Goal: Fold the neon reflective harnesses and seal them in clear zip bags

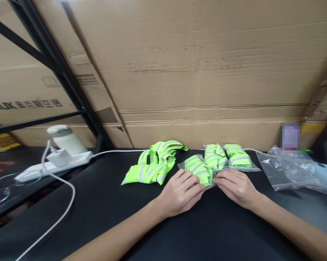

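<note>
Between my two hands lies a clear plastic bag [198, 169] with a folded neon-green reflective strap inside. My left hand [181, 192] is closed on the bag's near left edge, its fingers bent over the plastic. With fingertips pinched together, my right hand [235, 187] grips the near right corner of the same bag. Just behind it are two more bagged straps, one in the middle [215, 156] and one to the right [237, 156]. Left of my hands, loose neon-green straps [155, 165] with silver stripes lie in a heap, unbagged.
Empty clear bags [288, 172] lie at the right, beside a pale blue object [325, 175]. A white power strip [54, 166] and a white bottle [67, 139] stand at the left, with a cable [71, 203] trailing forward. Cardboard [206, 72] walls the back of the black table [103, 221].
</note>
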Motion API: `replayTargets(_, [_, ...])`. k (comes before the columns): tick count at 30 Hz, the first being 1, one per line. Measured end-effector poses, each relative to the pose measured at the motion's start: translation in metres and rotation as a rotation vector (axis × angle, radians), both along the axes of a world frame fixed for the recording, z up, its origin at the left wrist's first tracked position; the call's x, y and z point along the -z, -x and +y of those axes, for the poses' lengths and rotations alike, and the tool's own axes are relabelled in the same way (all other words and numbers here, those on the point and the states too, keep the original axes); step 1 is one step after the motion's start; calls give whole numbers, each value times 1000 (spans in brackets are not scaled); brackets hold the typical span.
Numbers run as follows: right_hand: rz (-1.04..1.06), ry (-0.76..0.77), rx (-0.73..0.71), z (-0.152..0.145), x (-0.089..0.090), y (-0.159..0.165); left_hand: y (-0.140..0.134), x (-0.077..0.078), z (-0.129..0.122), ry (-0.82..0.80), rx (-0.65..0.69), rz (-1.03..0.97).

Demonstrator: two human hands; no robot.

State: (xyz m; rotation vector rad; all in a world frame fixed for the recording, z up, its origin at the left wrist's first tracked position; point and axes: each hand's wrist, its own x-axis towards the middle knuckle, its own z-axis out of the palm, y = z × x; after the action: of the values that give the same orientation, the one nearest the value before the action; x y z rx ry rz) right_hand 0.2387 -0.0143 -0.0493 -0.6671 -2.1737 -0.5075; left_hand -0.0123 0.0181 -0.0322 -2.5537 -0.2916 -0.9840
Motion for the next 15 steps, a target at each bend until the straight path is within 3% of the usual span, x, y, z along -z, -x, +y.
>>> replayTargets(5, [7,3,27,1,2,2,2,0,0,-1,22,-62])
replayTargets(11, [21,13,35,2,6,1,-3,2,-1,101,-76,-79])
replayTargets(15, [26,4,7,0,3,4,-5,2,-3,56,-71,-106])
